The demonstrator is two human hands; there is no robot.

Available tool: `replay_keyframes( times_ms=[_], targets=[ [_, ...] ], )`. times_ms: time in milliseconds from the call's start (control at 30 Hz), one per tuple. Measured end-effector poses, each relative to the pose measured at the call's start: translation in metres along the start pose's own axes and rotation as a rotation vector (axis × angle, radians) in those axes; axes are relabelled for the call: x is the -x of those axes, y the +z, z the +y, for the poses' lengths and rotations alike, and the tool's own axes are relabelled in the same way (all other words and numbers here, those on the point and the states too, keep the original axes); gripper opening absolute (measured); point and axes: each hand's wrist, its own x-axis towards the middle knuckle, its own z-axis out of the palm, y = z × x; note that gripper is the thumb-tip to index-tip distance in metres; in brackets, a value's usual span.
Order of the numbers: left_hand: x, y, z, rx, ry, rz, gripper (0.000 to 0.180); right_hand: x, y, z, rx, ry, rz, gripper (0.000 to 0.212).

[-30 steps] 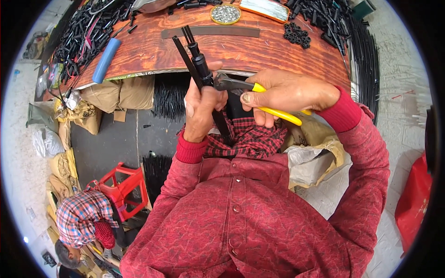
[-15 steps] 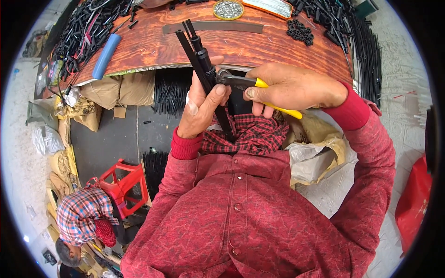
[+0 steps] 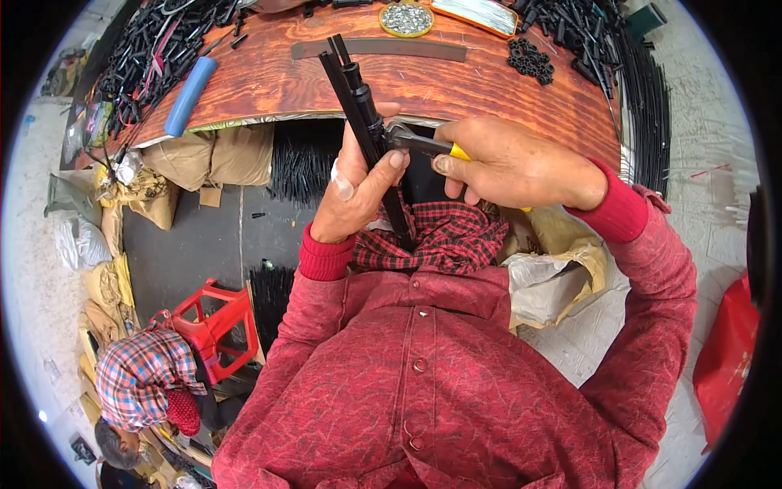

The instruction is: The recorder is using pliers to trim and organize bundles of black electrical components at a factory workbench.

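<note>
My left hand [image 3: 358,191] is closed round a black folded umbrella frame [image 3: 364,114], a bundle of slim rods along a stepped tube with a collar. It stands tilted, its top leaning away over the table edge and its lower end running down to my lap. A pair of pliers [image 3: 419,143] with yellow handles is gripped in my right hand [image 3: 509,165]. Their metal jaws meet the collar beside my left thumb; what lies between them is too small to make out. My right fingers cover most of the handles.
On the wooden table [image 3: 269,90] lie a dark flat strip [image 3: 379,49], a blue tube [image 3: 191,96], black rings [image 3: 529,61], heaped black parts [image 3: 163,57] and a round dish [image 3: 406,19] of small metal pieces. Near a red stool [image 3: 220,322], another person [image 3: 147,379] bends over at lower left.
My right fingers have drawn in round the pliers, and less of the yellow handles shows. The frame's top sits slightly farther right in the picture. My left hand keeps its hold.
</note>
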Motion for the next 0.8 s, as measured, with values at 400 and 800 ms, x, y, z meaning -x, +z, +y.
replay_keyframes(
  times_ms=[400, 800],
  targets=[
    [-0.002, 0.000, -0.009, -0.022, 0.023, 0.049, 0.038, -0.002, -0.003, -0.004, -0.139, 0.076, -0.047, 0.025],
    [-0.005, 0.001, -0.009, 0.254, -0.028, 0.048, 0.039, -0.002, 0.027, 0.007, 0.491, -0.143, 0.473, 0.016]
  ],
)
